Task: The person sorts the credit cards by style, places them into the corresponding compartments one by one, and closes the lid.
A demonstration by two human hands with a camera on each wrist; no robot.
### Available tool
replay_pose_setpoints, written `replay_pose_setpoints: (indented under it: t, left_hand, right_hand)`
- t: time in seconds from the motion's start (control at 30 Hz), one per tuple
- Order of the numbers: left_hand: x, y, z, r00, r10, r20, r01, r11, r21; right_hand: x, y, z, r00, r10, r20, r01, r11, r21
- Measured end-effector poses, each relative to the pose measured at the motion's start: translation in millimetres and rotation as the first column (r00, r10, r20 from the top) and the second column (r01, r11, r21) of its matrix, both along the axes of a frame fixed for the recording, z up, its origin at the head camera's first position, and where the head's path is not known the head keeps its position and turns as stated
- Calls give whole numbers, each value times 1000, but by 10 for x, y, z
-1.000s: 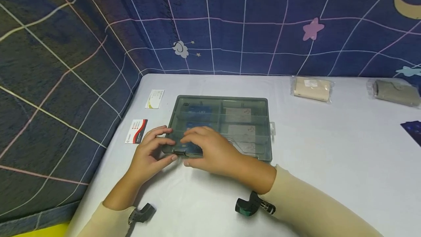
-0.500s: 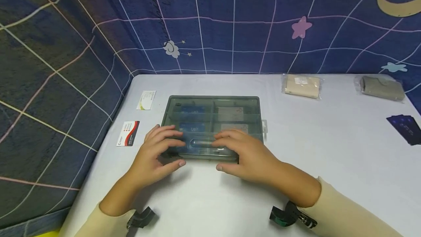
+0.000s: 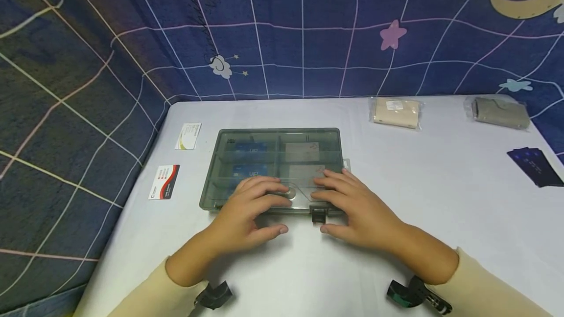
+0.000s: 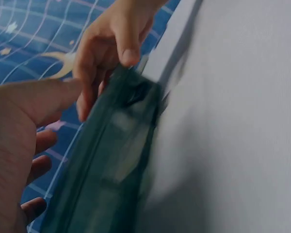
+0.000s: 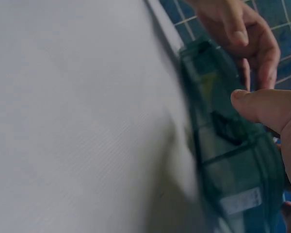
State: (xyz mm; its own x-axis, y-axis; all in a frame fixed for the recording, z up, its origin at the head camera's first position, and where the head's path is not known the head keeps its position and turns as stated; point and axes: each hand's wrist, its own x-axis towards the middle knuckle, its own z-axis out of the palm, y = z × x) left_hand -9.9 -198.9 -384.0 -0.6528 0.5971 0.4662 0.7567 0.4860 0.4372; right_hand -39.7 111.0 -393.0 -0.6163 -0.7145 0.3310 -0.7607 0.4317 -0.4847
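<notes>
A translucent dark-green compartment box [image 3: 246, 133] lies flat on the white table, lid down. Through the lid show blue VIP cards [image 3: 253, 170] on the left and pale cards [image 3: 302, 151] on the right. My left hand [image 3: 246, 214] has its fingers over the middle of the lid's front part, thumb apart from them in front of the box. My right hand [image 3: 365, 209] lies over the front right corner, fingers on the lid. A small latch [image 3: 318, 215] juts from the front edge beside the right thumb. Both wrist views show the box's front side, blurred.
Two business cards, one white and green [image 3: 188, 136] and one red and black [image 3: 164, 182], lie left of the box. At the back right are a beige packet [image 3: 396, 112] and a grey packet [image 3: 500, 113] in clear plastic. Dark blue cards [image 3: 535, 166] lie far right.
Both hands have slid rightward along the box's front, the left from the left corner to the middle, the right to the right corner. The front right latch has come into sight. The head view has turned right.
</notes>
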Motion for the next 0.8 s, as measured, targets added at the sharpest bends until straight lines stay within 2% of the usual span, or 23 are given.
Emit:
replay_pose_setpoints:
  t: [0.13, 0.3, 0.43, 0.57, 0.8]
  left_hand:
    - [-30, 180, -49, 1000, -10, -14, 10, 998, -54]
    - [-42, 329, -86, 996, 42, -79, -51, 993, -106]
    - [-48, 425, -78, 993, 68, -93, -82, 985, -153]
    - [-44, 473, -83, 992, 81, -95, -97, 979, -179]
    - [-48, 478, -129, 985, 99, -138, -127, 969, -213]
  right_hand:
    - [4, 65, -68, 1000, -3, -20, 4, 999, 38]
    - [-6, 78, -111, 999, -6, -47, 8, 999, 40]
    - [-27, 73, -139, 996, -10, -92, 12, 1000, 21]
    - [-43, 71, -168, 992, -11, -124, 13, 1000, 17]
    - [-55, 66, -195, 988, -12, -155, 17, 999, 31]
